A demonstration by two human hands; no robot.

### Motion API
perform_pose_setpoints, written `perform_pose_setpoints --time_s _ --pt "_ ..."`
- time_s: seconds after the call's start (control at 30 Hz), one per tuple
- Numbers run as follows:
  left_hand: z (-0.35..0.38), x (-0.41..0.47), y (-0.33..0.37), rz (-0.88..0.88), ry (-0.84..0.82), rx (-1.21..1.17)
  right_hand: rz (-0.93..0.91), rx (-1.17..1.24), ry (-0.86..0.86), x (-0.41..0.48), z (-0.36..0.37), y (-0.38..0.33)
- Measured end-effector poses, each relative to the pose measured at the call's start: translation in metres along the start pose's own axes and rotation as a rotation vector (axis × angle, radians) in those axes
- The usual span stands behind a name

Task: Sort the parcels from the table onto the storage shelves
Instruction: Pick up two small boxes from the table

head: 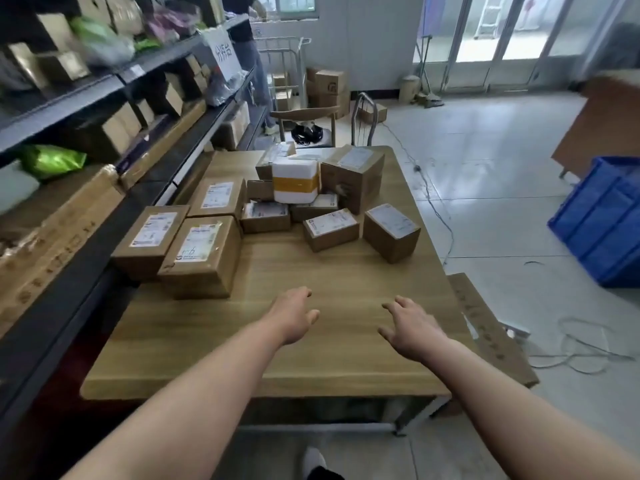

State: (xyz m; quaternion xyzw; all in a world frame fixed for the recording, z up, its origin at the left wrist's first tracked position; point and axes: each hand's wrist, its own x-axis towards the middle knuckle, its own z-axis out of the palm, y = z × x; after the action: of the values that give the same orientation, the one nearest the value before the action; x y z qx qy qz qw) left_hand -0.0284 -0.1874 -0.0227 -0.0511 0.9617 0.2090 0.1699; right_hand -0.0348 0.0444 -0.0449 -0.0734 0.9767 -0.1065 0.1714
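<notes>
The table (332, 327) is pale wood with long grain stripes, and the parcels (204, 271) on it are brown cardboard with white labels (154, 230). One foam box (294, 168) among them is white with a yellow tape band (294, 183). The shelves (86, 258) are dark grey, one bag (52, 161) there is shiny green, and the crate (602, 223) is bright blue.

Bright window daylight, floor glare, blurred, bowed edges
</notes>
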Motion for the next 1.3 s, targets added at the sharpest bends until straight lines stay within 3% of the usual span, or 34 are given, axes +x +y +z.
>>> perform_pose_setpoints --time_s 0.33,0.67,0.9,1.03,1.17,1.3 --pt "-0.035 0.158 0.015 0.039 -0.057 0.016 0.137 0.084 0.092 0.114 -0.044 0.004" --pt "-0.038 0.249 0.041 -0.022 0.043 0.117 0.112 0.033 0.225 0.192 -0.076 0.036" --pt "-0.027 0.285 0.042 -0.104 -0.002 0.164 0.081 0.017 0.095 0.237 -0.070 0.045" --pt "-0.019 0.294 0.034 -0.089 0.021 0.160 0.074 -0.002 0.156 0.243 -0.057 0.059" --pt "-0.018 0.287 0.031 -0.027 0.067 0.283 -0.023 -0.017 0.169 0.241 -0.053 0.057" --pt "-0.026 0.269 0.037 -0.047 0.010 0.478 -0.165 -0.013 0.137 0.226 -0.055 0.061"
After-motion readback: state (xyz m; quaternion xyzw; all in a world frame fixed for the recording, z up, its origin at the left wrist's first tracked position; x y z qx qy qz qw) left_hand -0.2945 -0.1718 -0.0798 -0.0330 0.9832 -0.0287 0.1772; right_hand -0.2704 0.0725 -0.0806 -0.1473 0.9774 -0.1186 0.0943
